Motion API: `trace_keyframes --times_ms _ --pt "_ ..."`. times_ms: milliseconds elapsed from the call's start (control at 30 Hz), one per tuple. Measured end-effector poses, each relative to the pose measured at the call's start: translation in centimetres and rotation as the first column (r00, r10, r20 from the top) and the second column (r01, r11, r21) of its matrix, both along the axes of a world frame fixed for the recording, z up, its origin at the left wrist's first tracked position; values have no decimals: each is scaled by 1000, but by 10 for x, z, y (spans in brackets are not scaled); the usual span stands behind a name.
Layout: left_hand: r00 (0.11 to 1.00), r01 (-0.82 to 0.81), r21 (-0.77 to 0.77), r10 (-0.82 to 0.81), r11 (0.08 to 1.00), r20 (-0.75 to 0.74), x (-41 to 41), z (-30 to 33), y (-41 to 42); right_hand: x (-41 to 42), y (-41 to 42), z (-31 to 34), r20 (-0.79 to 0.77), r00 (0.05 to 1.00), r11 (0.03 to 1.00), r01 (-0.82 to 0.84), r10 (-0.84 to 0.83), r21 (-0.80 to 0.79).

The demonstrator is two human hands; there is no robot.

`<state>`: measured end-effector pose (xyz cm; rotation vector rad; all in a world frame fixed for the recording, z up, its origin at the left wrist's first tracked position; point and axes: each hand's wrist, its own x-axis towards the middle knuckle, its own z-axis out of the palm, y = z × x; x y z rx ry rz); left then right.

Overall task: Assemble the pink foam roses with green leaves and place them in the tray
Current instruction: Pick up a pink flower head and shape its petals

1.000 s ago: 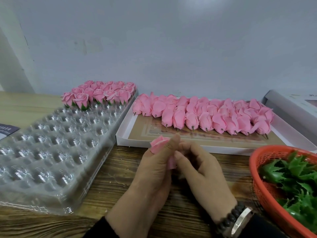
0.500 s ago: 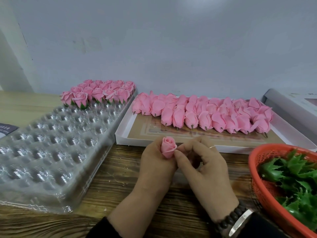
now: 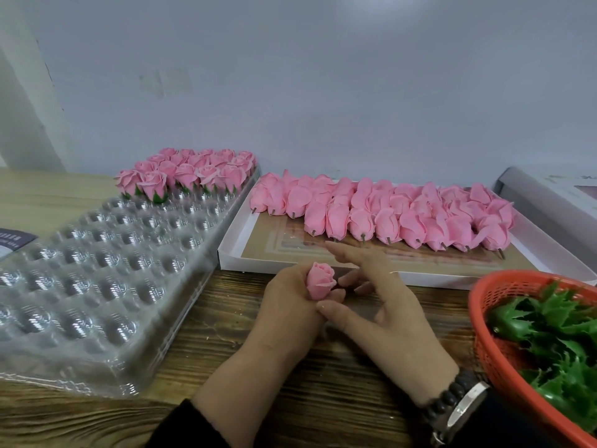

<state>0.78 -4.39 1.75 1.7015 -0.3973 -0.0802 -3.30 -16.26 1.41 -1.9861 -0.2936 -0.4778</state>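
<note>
The left hand [image 3: 290, 305] holds one pink rose bud [image 3: 320, 281] upright over the front middle of the desk [image 3: 206, 337], its fingers curled round the lower part of the bud, so that grip is clamped on the flower. The right hand [image 3: 384, 302] sits just beside it with the fingers spread and mostly straight; its thumb lies close under the bud, but it holds nothing, so that grip is apart. No green leaf shows on the bud in hand, so this one appears not yet assembled. On the left side of the desk lies the clear plastic tray [image 3: 80, 286], a grid of round cups; only its far end is filled, with a cluster of finished roses [image 3: 190, 173] that show green leaves at their bases. Every cup nearer the front edge holds nothing yet. Toward the back middle, a white shallow box [image 3: 232, 250] carries a long double row of bare buds [image 3: 387, 215] lying on their sides with short stems pointing forward, none with leaves. At the right front corner an orange basket [image 3: 484, 318] holds a heap of green leaves [image 3: 549, 324]. Judging by this, the job is in its early part: a small share of the tray is done, and most buds are left to be fitted with a leaf and seated in a cup, starting with the one in hand.
</note>
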Motion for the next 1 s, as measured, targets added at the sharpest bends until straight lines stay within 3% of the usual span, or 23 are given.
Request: trace_keyframes --times_ms 133,333,467,600,733,1000 --pt "992 116 91 -120 989 40 -2 -1 1 1 -4 1 -26 998 998 -62 62 3" --pt "978 203 155 -207 967 6 -1 -8 0 4 -5 2 -20 999 993 28 -26 118" --pt "976 216 114 -218 970 10 -2 -8 -1 4 -5 1 -6 998 992 61 -61 111" --pt "988 155 48 -155 987 -3 2 -10 1 7 -11 0 -16 989 970 148 -147 195" --pt "981 194 34 -193 980 -11 1 -9 2 8 -15 0 -47 983 952 181 -175 247" --pt "992 113 210 -121 971 24 -1 -5 0 0 -1 6 131 991 995 19 -5 -102"
